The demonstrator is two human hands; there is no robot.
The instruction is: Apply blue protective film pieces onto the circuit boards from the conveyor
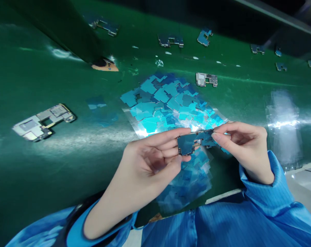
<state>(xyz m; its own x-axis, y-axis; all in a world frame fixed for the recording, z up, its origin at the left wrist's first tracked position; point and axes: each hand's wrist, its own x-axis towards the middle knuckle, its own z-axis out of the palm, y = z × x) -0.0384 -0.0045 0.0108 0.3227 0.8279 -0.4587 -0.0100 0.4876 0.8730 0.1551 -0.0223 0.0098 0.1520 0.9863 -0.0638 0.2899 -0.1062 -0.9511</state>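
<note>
Between both hands, above the green work surface, is a small circuit board [186, 144] with dark blue film on its face. My left hand [155, 159] grips its left end, with fingers behind and along the edges and the thumb at the lower corner. At the right end of the board, my right hand [244, 144] pinches with thumb and forefinger; whether it has the board's edge or the film there is too small to tell. Below and beyond them lies a spread of cut blue film pieces [168, 99] on clear sheets.
A silver-grey circuit board [46, 121] lies at the left, another board [206, 79] beyond the films. More boards [170, 40] line the back. A dark post [93, 44] rises from the surface at upper left. Clear plastic sheets [284, 127] lie at the right.
</note>
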